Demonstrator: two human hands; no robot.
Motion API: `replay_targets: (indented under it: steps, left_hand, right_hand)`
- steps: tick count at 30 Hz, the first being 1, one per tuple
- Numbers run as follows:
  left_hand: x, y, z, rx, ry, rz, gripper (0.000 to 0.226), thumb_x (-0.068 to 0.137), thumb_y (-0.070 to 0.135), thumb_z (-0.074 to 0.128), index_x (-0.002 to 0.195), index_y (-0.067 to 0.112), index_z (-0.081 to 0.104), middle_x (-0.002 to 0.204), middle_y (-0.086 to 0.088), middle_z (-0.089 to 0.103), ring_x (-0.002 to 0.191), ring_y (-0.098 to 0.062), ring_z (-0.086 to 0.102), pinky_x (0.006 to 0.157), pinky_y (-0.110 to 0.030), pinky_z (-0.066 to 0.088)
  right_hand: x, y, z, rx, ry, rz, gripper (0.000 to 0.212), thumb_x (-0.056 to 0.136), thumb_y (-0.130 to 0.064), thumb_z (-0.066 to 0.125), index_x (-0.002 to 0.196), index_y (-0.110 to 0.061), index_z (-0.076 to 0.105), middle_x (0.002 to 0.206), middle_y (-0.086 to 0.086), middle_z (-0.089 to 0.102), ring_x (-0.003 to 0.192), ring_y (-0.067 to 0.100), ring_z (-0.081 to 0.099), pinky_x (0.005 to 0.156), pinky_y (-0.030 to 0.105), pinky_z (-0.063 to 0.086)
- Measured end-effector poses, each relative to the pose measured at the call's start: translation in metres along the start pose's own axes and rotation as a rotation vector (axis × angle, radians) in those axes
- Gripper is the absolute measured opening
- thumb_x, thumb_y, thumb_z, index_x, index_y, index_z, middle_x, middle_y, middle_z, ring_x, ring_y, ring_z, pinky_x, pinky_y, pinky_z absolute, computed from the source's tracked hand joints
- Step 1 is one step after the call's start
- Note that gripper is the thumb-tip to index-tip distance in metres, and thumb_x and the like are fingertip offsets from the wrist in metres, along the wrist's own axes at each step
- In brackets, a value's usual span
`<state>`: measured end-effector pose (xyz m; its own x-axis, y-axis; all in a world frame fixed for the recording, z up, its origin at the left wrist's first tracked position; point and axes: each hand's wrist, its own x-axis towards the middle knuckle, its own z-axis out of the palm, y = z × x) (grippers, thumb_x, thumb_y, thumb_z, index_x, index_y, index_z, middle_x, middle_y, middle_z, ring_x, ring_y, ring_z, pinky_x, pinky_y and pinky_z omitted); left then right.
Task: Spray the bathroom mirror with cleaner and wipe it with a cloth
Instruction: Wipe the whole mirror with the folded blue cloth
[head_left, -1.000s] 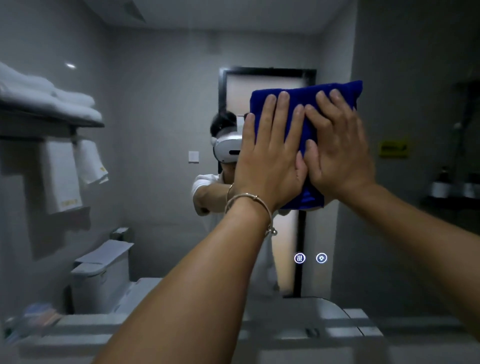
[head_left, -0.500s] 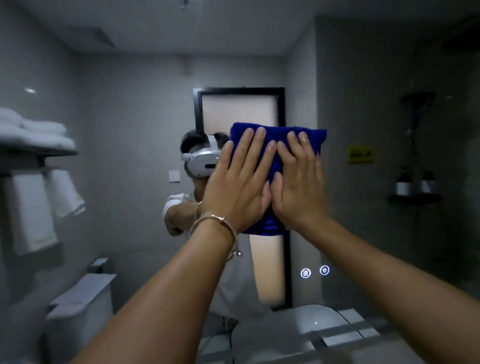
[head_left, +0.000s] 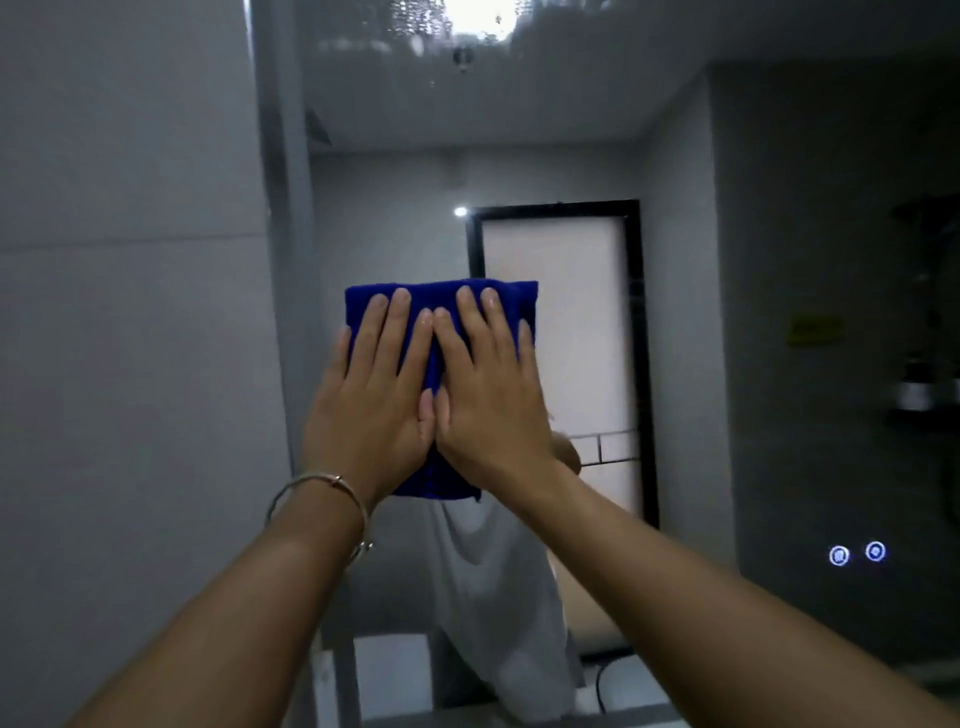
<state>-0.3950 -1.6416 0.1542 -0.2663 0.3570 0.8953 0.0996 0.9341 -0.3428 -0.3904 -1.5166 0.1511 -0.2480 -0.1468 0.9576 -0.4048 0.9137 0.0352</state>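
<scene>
A folded blue cloth (head_left: 511, 299) lies flat against the bathroom mirror (head_left: 727, 312), close to the mirror's left edge. My left hand (head_left: 371, 410) presses on the cloth's left half with straight fingers, a silver bangle on its wrist. Beside it, thumb to thumb, my right hand (head_left: 491, 410) presses the right half, fingers also straight. The cloth's middle and lower part are hidden under both hands. No spray bottle is in view.
The grey tiled wall (head_left: 130, 312) runs left of the mirror's edge. Two lit touch buttons (head_left: 857, 553) glow low on the right of the glass. The mirror reflects a person in a white shirt, a frosted door and a dark shelf with bottles.
Both hands have slid the cloth leftward across the glass, toward the mirror's left edge. The view has turned left and up, so the wall beside the mirror now shows.
</scene>
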Motion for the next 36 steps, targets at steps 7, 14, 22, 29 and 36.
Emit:
replay_targets:
  steps: [7, 14, 22, 29, 36]
  left_hand:
    - [-0.023, -0.021, 0.009, -0.041, -0.007, -0.023, 0.061, 0.091, 0.034, 0.016, 0.146, 0.009, 0.003, 0.155, -0.016, 0.003, 0.143, -0.030, 0.005, 0.114, -0.045, 0.007]
    - [-0.024, -0.014, 0.012, -0.069, 0.017, -0.053, 0.060, 0.093, 0.029, 0.025, 0.145, 0.005, 0.010, 0.154, -0.020, 0.009, 0.142, -0.034, 0.009, 0.113, -0.051, 0.013]
    - [-0.020, 0.001, 0.010, -0.086, 0.014, -0.082, 0.066, 0.085, 0.029, 0.026, 0.140, -0.007, 0.023, 0.147, -0.032, 0.019, 0.134, -0.047, 0.020, 0.103, -0.063, 0.022]
    - [0.018, 0.092, -0.007, -0.140, -0.019, -0.129, 0.070, 0.082, 0.031, 0.023, 0.141, -0.007, 0.024, 0.148, -0.032, 0.017, 0.137, -0.046, 0.016, 0.108, -0.059, 0.014]
    - [0.085, 0.234, -0.004, -0.096, 0.030, -0.051, 0.070, 0.084, 0.035, 0.013, 0.148, 0.006, 0.006, 0.155, -0.020, 0.004, 0.143, -0.035, 0.002, 0.113, -0.049, -0.001]
  right_hand:
    - [-0.009, -0.020, 0.023, -0.077, 0.096, -0.026, 0.060, 0.084, -0.033, 0.037, 0.139, -0.009, 0.042, 0.148, 0.012, 0.036, 0.140, 0.028, 0.025, 0.113, 0.045, 0.015]
    - [-0.011, -0.016, 0.024, -0.083, 0.078, -0.061, 0.060, 0.084, -0.034, 0.036, 0.138, -0.010, 0.044, 0.147, 0.012, 0.038, 0.140, 0.028, 0.027, 0.113, 0.047, 0.016]
    - [-0.012, 0.008, 0.021, -0.190, 0.037, -0.187, 0.057, 0.089, -0.040, 0.039, 0.142, -0.019, 0.038, 0.151, 0.003, 0.034, 0.141, 0.019, 0.020, 0.113, 0.041, 0.020]
    - [-0.019, 0.089, -0.024, -0.105, 0.061, -0.217, 0.056, 0.085, -0.033, 0.040, 0.138, -0.014, 0.045, 0.146, 0.006, 0.041, 0.138, 0.021, 0.032, 0.111, 0.042, 0.027]
    - [-0.040, 0.230, -0.102, -0.140, 0.053, -0.134, 0.055, 0.087, -0.026, 0.037, 0.138, -0.007, 0.044, 0.145, 0.012, 0.041, 0.137, 0.029, 0.032, 0.111, 0.045, 0.025]
